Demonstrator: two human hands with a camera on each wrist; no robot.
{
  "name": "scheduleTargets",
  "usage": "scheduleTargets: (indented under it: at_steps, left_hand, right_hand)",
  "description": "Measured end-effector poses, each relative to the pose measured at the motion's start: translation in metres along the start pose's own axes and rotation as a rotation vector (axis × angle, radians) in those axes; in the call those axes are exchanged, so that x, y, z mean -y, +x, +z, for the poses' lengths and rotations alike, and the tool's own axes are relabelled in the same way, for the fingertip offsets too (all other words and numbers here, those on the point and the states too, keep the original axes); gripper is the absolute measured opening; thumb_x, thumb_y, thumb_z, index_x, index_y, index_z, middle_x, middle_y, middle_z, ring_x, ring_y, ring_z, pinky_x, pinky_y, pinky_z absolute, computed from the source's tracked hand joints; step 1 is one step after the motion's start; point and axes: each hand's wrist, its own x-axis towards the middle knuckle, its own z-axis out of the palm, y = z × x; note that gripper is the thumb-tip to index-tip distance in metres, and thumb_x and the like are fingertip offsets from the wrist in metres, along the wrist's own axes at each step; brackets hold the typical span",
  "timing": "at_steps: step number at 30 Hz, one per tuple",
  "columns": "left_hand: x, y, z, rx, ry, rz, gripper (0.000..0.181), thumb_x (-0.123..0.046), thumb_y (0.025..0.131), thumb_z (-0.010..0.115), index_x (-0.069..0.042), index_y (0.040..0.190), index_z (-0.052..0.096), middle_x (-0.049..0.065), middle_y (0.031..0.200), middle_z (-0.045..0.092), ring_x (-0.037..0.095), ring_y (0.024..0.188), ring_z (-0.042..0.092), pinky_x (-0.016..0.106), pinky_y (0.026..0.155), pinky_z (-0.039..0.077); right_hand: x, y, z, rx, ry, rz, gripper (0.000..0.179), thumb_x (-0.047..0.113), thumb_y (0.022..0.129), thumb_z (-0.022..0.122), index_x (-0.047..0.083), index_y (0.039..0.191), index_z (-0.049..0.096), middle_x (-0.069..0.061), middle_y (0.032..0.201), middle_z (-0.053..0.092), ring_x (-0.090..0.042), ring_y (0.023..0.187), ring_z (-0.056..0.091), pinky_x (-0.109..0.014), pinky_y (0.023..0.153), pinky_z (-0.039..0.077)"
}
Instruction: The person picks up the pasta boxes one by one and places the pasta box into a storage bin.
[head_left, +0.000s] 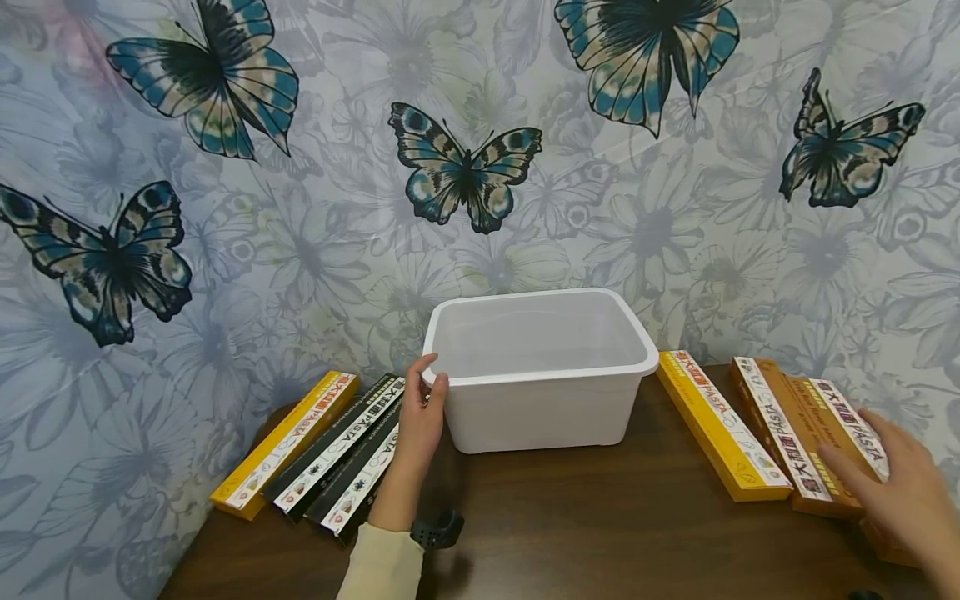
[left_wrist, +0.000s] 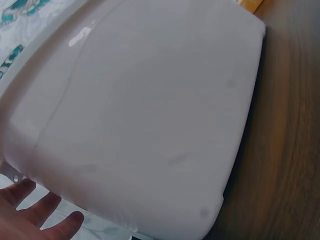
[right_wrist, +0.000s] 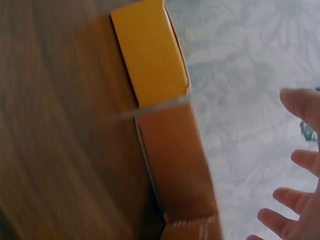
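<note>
A white plastic bin point(head_left: 540, 412) stands upright at the middle back of the table, with no contents visible in it. My left hand point(head_left: 420, 425) holds its left front corner by the rim; the left wrist view shows those fingers point(left_wrist: 67, 226) along the bin's side. On the right lie long, thin cartons: a yellow carton point(head_left: 723, 429) beside the bin, then brown cartons point(head_left: 795, 417) with white printed strips. My right hand point(head_left: 903, 492) hovers at the rightmost brown one, fingers spread. In the right wrist view those fingers point(right_wrist: 287, 200) are apart from the carton ends point(right_wrist: 175, 155).
To the left lie another yellow carton point(head_left: 288, 442) and black cartons point(head_left: 337, 454) with white strips, partly behind my left forearm. A butterfly-patterned wall covering point(head_left: 465, 258) rises right behind the dark wooden table point(head_left: 555, 525). A black band point(head_left: 438, 531) circles my left wrist.
</note>
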Motion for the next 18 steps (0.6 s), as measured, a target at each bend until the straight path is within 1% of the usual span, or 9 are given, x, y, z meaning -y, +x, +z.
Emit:
scheduleTargets:
  at_steps: [2, 3, 4, 6, 9, 11, 12, 16, 18]
  left_hand:
    - [0.002, -0.001, 0.0, 0.014, -0.009, 0.011, 0.043, -0.032, 0.104, 0.052, -0.025, 0.145, 0.042, 0.014, 0.125, 0.054, 0.019, 0.106, 0.051, 0.035, 0.09, 0.044]
    - [0.003, -0.001, 0.0, 0.022, -0.014, 0.013, 0.043, -0.032, 0.104, 0.052, -0.025, 0.145, 0.041, 0.015, 0.131, 0.053, 0.02, 0.108, 0.052, 0.036, 0.092, 0.044]
    - [0.004, -0.002, 0.0, 0.03, -0.017, 0.014, 0.043, -0.031, 0.104, 0.051, -0.026, 0.146, 0.041, 0.017, 0.135, 0.051, 0.022, 0.11, 0.052, 0.038, 0.093, 0.045]
    - [0.004, -0.004, 0.0, 0.039, -0.019, 0.013, 0.043, -0.03, 0.105, 0.051, -0.027, 0.146, 0.04, 0.018, 0.14, 0.05, 0.024, 0.115, 0.053, 0.041, 0.097, 0.045]
    - [0.005, -0.006, -0.001, 0.04, -0.023, 0.012, 0.044, -0.028, 0.105, 0.05, -0.026, 0.147, 0.038, 0.019, 0.14, 0.051, 0.027, 0.121, 0.053, 0.047, 0.102, 0.044]
    - [0.005, -0.006, -0.001, 0.042, -0.03, 0.015, 0.044, -0.028, 0.105, 0.05, -0.026, 0.147, 0.038, 0.017, 0.143, 0.05, 0.028, 0.126, 0.052, 0.05, 0.105, 0.042]
    - [0.005, -0.007, -0.001, 0.045, -0.04, 0.016, 0.044, -0.029, 0.105, 0.05, -0.026, 0.147, 0.037, 0.016, 0.146, 0.048, 0.028, 0.13, 0.051, 0.052, 0.107, 0.041]
    - [0.006, -0.007, -0.002, 0.064, -0.06, 0.018, 0.044, -0.033, 0.105, 0.05, -0.029, 0.147, 0.037, 0.012, 0.151, 0.045, 0.028, 0.135, 0.048, 0.054, 0.11, 0.038]
    - [0.007, -0.007, -0.002, 0.068, -0.066, 0.02, 0.044, -0.033, 0.105, 0.05, -0.029, 0.147, 0.037, 0.012, 0.152, 0.044, 0.028, 0.136, 0.047, 0.054, 0.111, 0.038]
  right_hand:
    - [-0.007, -0.001, 0.001, 0.003, -0.001, 0.012, 0.091, 0.045, 0.098, 0.053, -0.009, 0.155, 0.007, -0.045, 0.154, 0.007, -0.065, 0.141, 0.007, -0.079, 0.105, 0.014]
    - [-0.011, -0.001, 0.001, 0.005, 0.001, 0.02, 0.091, 0.045, 0.098, 0.053, -0.01, 0.154, 0.006, -0.045, 0.154, 0.006, -0.065, 0.14, 0.008, -0.079, 0.105, 0.015]
    - [-0.014, -0.002, 0.002, 0.004, -0.003, 0.026, 0.092, 0.045, 0.098, 0.054, -0.01, 0.154, 0.005, -0.046, 0.153, 0.007, -0.066, 0.139, 0.01, -0.079, 0.105, 0.016]
    - [-0.021, -0.003, 0.003, 0.003, -0.022, 0.043, 0.094, 0.047, 0.098, 0.054, -0.011, 0.153, 0.005, -0.047, 0.152, 0.008, -0.067, 0.136, 0.015, -0.078, 0.104, 0.019]
    - [-0.03, -0.003, 0.003, 0.0, -0.055, 0.064, 0.097, 0.049, 0.097, 0.055, -0.011, 0.153, 0.006, -0.047, 0.151, 0.011, -0.068, 0.131, 0.021, -0.077, 0.101, 0.023]
    - [-0.034, -0.002, 0.003, 0.014, -0.074, 0.086, 0.098, 0.05, 0.096, 0.056, -0.011, 0.153, 0.006, -0.048, 0.15, 0.014, -0.068, 0.126, 0.027, -0.077, 0.098, 0.027]
    - [-0.036, -0.002, 0.003, 0.026, -0.081, 0.102, 0.099, 0.05, 0.096, 0.056, -0.011, 0.153, 0.005, -0.048, 0.149, 0.015, -0.068, 0.124, 0.029, -0.076, 0.097, 0.029]
    - [-0.042, -0.005, 0.003, 0.091, -0.086, 0.153, 0.104, 0.052, 0.095, 0.058, -0.013, 0.152, 0.0, -0.051, 0.145, 0.017, -0.069, 0.117, 0.034, -0.075, 0.093, 0.035]
    - [-0.046, -0.006, 0.005, 0.109, -0.086, 0.166, 0.107, 0.054, 0.094, 0.059, -0.014, 0.152, -0.001, -0.051, 0.145, 0.017, -0.069, 0.117, 0.033, -0.075, 0.093, 0.035]
